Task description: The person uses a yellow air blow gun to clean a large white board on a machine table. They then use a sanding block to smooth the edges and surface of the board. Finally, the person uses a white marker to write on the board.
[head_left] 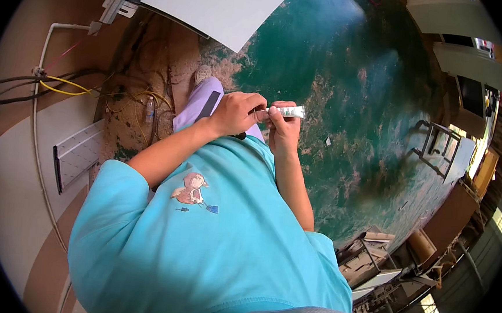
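Observation:
In front of my body I hold a small white and silver squeeze tube (291, 111), lying nearly level with its flat end to the right. My right hand (284, 132) is closed round its middle, the thumb pressed on top. My left hand (237, 114) is closed at the tube's other end, fingers pinched where the narrow tip lies. Those fingers hide most of the tip, so I cannot see whether a cap is on it. Below the hands are my turquoise shirt (228, 230) and a light purple trouser leg (199, 103).
A white panel (220, 9) juts in ahead. Cables (64, 85) and a plastic bottle (149, 110) lie at the left by the wall. The floor (342, 180) is green and dusty. A metal-framed stand (438, 149) is at the right, with stacked boards (371, 264) lower right.

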The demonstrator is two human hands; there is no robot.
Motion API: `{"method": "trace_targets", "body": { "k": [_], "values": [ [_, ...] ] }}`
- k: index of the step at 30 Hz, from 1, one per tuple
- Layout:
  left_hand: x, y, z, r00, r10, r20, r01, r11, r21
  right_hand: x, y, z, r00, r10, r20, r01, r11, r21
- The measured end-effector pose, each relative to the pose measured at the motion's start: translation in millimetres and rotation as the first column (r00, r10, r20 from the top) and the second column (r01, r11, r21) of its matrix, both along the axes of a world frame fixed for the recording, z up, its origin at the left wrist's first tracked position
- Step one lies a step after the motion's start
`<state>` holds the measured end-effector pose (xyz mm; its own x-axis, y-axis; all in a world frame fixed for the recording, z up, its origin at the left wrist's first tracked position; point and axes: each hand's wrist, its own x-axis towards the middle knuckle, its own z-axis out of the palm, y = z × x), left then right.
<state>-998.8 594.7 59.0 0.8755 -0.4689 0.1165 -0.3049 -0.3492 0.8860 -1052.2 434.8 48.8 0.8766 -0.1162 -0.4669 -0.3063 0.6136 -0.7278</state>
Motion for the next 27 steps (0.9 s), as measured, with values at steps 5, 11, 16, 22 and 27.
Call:
{"method": "trace_targets", "body": {
  "k": [5, 11, 16, 22, 27],
  "values": [
    [10.4, 36.6, -10.8, 0.979, -0.078, 0.186, 0.086, 0.996, -0.035, -7.9, 38.3, -2.4, 0.989, 0.034, -0.142, -0.027, 0.998, 0.054],
    [43.0, 118.4, -4.2, 0.966, -0.137, 0.22, 0.135, 0.991, 0.023, 21.5, 133.0, 6.3, 0.986, -0.081, -0.147, 0.107, 0.978, 0.178],
    [61.2, 173.6, -13.8, 0.975, -0.155, 0.161, 0.157, 0.988, 0.001, 33.4, 200.5, 2.6, 0.982, -0.14, -0.123, 0.158, 0.976, 0.153],
    [75.1, 189.9, -9.9, 0.969, -0.242, -0.04, 0.232, 0.956, -0.177, 35.3, 233.9, 6.1, 0.957, -0.289, -0.025, 0.291, 0.954, 0.074],
    [85.4, 199.1, -9.2, 0.693, -0.407, -0.595, 0.205, 0.903, -0.378, 29.6, 238.7, -3.1, 0.963, -0.203, 0.179, 0.239, 0.947, -0.213]
  ]
}}
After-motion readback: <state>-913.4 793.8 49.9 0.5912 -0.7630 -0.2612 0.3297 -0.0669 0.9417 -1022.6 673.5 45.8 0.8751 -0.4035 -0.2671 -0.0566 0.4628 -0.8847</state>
